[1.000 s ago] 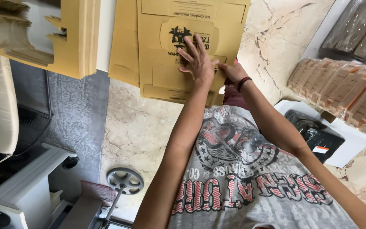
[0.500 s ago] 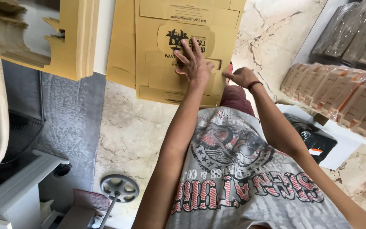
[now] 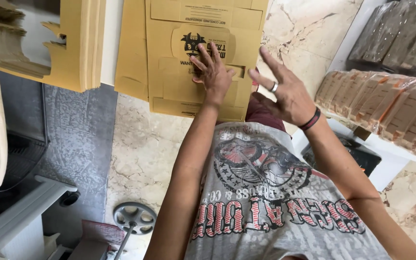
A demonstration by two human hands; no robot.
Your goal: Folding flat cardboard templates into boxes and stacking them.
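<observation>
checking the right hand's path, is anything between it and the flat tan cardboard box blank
Nothing visible. The right hand hovers open beside the flat tan cardboard box blank; the left hand presses flat on it.

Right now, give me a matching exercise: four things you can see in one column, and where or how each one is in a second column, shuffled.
Things:
1. left hand
2. right hand
3. flat cardboard box blank
4. grey wheel

Places or states:
A. lying on the marble floor, brown, unfolded
B. raised off the cardboard, fingers spread, a ring on one
C. on the floor at the bottom of the view
D. pressed flat on the cardboard

Pairs: 1-D, 2-B, 3-A, 4-C
</observation>
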